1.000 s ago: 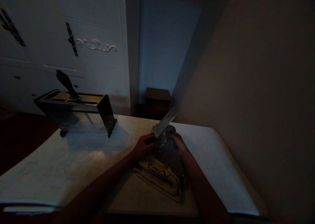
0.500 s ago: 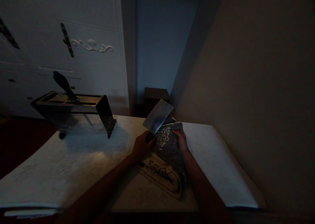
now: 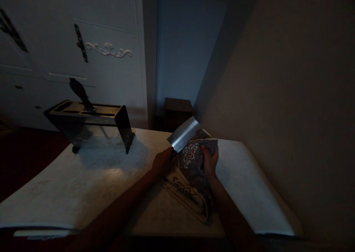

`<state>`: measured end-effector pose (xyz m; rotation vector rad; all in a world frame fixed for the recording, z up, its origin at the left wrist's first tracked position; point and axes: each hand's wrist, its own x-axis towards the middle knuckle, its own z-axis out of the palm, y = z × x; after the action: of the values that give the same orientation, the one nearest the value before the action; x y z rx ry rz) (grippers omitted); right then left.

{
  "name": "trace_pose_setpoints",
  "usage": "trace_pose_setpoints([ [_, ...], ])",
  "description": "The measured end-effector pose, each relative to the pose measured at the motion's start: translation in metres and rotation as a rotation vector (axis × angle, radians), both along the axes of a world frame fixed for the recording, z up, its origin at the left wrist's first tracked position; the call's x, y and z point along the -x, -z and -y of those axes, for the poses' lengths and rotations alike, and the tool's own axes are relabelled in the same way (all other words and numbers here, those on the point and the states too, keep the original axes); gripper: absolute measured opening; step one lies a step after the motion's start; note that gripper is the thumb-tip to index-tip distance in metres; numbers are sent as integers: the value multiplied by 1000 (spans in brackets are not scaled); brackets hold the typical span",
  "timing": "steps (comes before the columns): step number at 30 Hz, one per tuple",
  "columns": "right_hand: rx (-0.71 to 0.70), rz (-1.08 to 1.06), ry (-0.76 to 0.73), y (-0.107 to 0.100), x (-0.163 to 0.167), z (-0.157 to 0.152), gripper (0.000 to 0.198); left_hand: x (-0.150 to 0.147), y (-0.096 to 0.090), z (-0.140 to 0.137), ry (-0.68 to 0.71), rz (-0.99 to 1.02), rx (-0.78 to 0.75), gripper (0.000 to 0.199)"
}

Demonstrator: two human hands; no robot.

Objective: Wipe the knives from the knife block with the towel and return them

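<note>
My left hand (image 3: pixel 163 161) is closed round the dark handle of a cleaver (image 3: pixel 183 133), whose broad metal blade tilts up and to the right. Beside it, my right hand (image 3: pixel 210 159) grips a patterned towel (image 3: pixel 194 165), grey-purple with a pale scroll design on one face. The towel's tan side, with dark scrolls, hangs down toward the tabletop between my forearms. Part of the cloth rises behind the blade's lower right edge. In the dim light, I cannot tell whether cloth touches the blade.
A knife block (image 3: pixel 91 124) with clear sides stands at the left on the white table (image 3: pixel 102 185); one black-handled knife (image 3: pixel 80 93) is in it. Behind are a white cabinet (image 3: pixel 116 19) and a brown box (image 3: pixel 178 105). A wall (image 3: pixel 291 96) borders the right side.
My right hand has shifted right and bunched up the towel's upper part. The cleaver has tilted, and its blade now catches a bright streak of light. The view has turned slightly left.
</note>
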<state>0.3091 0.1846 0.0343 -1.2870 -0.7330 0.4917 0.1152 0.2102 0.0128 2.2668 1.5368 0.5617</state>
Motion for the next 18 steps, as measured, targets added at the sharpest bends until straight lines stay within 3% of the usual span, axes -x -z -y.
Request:
trace_pose_setpoints([
  [6, -10, 372, -81, 5, 13, 9, 46, -3, -5, 6, 131, -107, -14, 35],
  [14, -213, 956, -525, 11, 26, 7, 54, -4, -11, 9, 189, -221, 14, 33],
  [18, -212, 1088, -688, 12, 29, 6, 52, -2, -9, 6, 177, -274, 77, 27],
])
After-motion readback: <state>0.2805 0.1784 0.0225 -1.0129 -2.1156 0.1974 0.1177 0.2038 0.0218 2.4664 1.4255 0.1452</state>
